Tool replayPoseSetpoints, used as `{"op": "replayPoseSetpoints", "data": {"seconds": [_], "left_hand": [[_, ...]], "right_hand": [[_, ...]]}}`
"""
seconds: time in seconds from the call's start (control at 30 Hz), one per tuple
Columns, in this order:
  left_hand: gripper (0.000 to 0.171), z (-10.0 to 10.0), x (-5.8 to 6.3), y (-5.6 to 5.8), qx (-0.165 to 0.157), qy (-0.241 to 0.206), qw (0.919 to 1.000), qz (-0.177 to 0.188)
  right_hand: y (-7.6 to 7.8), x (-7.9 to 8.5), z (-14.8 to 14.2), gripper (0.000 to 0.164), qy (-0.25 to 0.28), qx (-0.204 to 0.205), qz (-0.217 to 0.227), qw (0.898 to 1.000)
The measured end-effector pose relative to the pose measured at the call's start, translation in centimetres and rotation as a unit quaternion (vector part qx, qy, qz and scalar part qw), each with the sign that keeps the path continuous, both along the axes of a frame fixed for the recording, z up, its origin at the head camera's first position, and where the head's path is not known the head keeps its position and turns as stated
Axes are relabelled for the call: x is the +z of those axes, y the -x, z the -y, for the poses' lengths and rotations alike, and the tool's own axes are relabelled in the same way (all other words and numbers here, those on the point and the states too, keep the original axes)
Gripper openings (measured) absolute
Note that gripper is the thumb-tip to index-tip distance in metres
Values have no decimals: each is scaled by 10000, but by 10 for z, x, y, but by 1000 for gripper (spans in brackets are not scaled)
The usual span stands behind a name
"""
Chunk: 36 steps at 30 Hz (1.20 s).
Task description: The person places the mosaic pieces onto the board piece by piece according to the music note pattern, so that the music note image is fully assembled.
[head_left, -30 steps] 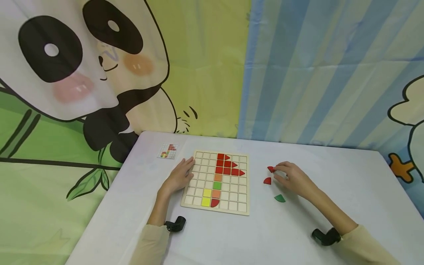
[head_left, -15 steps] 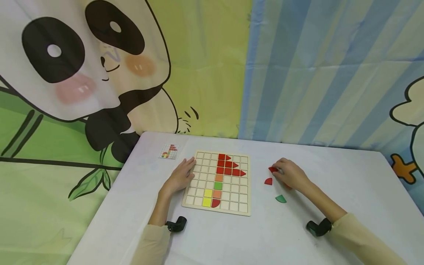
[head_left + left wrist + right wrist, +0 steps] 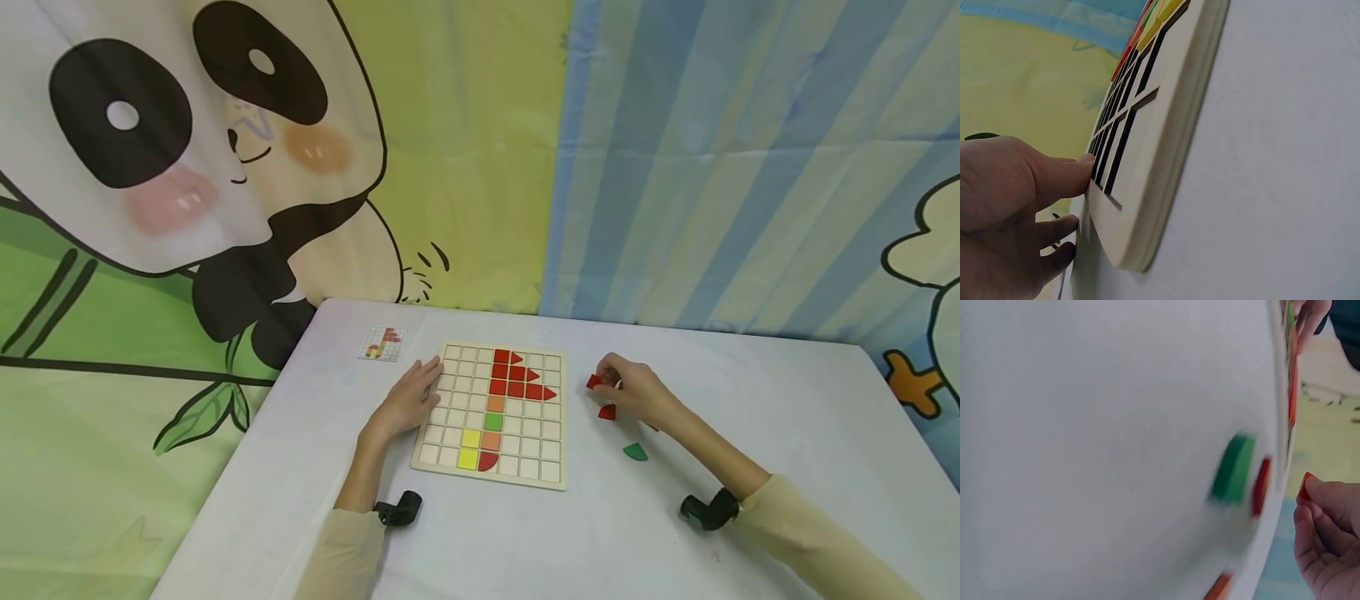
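A wooden grid board [image 3: 527, 427] lies on the white table, with red, orange, green and yellow pieces set in its cells. My left hand [image 3: 407, 400] rests at the board's left edge; in the left wrist view its thumb [image 3: 1069, 178] touches the rim. To the right of the board, my right hand [image 3: 637, 390] pinches a red piece [image 3: 593, 382] between thumb and fingertips, above the table in the right wrist view. Beneath this hand lies a red quarter-circle piece [image 3: 607, 412]. Nearer the front is a green quarter-circle piece [image 3: 636, 452].
An orange piece [image 3: 1218, 587] lies near the right hand, mostly hidden in the head view. A small picture card [image 3: 383, 343] with a coloured grid pattern is at the board's upper left. Behind the table [image 3: 787, 400] hangs a printed curtain [image 3: 480, 167].
My right hand has closed on the red piece, lifted it and moved left toward the board. An orange piece came into view beneath the hand. The left hand stays at the board's edge.
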<state>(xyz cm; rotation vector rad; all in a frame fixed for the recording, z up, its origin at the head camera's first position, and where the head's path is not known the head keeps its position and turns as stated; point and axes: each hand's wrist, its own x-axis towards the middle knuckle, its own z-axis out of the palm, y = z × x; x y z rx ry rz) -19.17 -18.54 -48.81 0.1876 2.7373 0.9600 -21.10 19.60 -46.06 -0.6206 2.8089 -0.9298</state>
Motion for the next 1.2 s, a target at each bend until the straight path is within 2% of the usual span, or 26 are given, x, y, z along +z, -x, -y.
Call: {"op": "replayPoseSetpoints", "data": {"seconds": [0.17,0.3,0.5,0.67,0.9,1.2], "left_hand": [[56,-2,0,0,16,10,10000,-35],[55,-2,1,0,-20,11,10000,-59],[56,-1,1,0,-62,52,9998,-156],[56,0,0,0,-63,87,9999,-84],[56,0,2,-1,-76,2,9999,-125],[56,0,4,-2,-160,50,9998,-144]], "right_hand": [[-10,17,45,28,441,1005,-111,9939],[-14,22,84,23,495,1521,-144,9870],[-11,15,133,21,137,1844,-152,9826],[-9,5,158,14,-276,1968,-47,9800],[-10,1,169,9,-757,2061,-208,9754],[-12,-5,174,12,-820,2355,-636,9663]]}}
